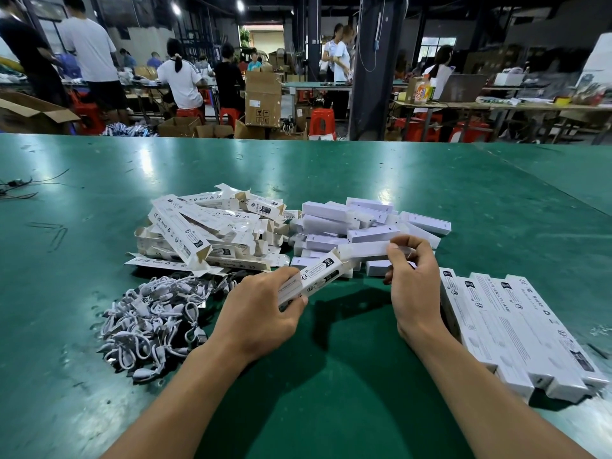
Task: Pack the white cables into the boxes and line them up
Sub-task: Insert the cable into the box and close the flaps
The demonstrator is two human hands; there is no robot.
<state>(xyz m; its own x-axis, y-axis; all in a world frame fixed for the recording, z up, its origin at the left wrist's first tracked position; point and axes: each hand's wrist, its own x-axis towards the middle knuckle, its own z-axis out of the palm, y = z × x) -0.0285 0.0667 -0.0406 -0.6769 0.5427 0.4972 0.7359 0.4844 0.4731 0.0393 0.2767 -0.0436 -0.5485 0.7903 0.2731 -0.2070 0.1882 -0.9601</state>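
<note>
Gripping box point(311, 280), slanted up-right — mouth at insert point(362, 250)

You can read "CE" and "RoHS" on the unfolded white cardboard boxes point(185, 226) heaped on the green tabletop point(331, 167). The row of packed white boxes point(516, 326) at your right bears both marks too. Smaller print stays illegible.

Glossy deep-green table point(331, 409), streaked with pale reflections. At 8 o'clock, white cables point(155, 319), faintly grey-lilac. At 10 o'clock, open boxes point(198, 226), white with black lettering and small black logos, pale beige inside. At 1 o'clock, blank sleeves point(364, 223), white tinged lavender. At 4 o'clock, packed boxes point(516, 329), white with black print. At centre, the left hand point(261, 313) holds a black-on-white printed box point(318, 276); the right hand point(414, 286) pinches a plain white sleeve point(364, 250). At 12 o'clock, red stools point(321, 122) and brown cartons point(263, 97).
</note>
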